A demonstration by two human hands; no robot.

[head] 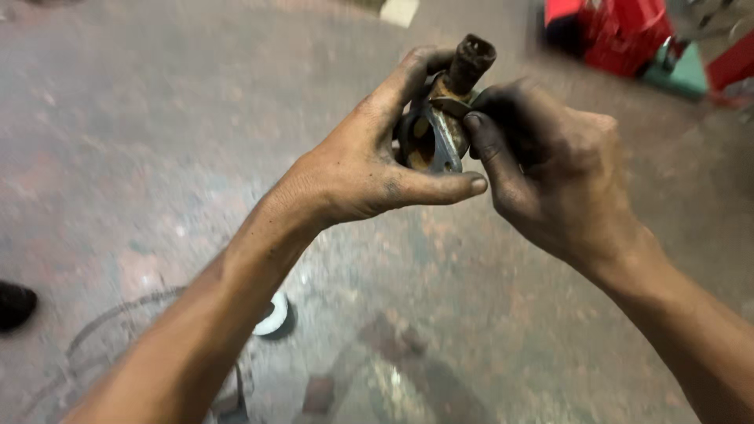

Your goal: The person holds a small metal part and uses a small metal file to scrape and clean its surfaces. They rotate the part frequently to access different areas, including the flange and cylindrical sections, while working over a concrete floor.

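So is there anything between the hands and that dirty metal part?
No, nothing visible. The left hand and the right hand both hold the metal part directly, fingers wrapped around it and thumbs pressed on it. It is up in the air above the stained floor.

Two grimy hands (369,165), one rusty metal part (440,126), one red machine (620,31).

Dull grey metal fitting (430,141) with rusty brown patches and a dark brown stem, left hand (369,161) and right hand (550,169) smudged black with grease, mottled grey-brown floor (157,118), red equipment (620,31) beside a teal-green part (682,72), white disc (273,318) on the floor
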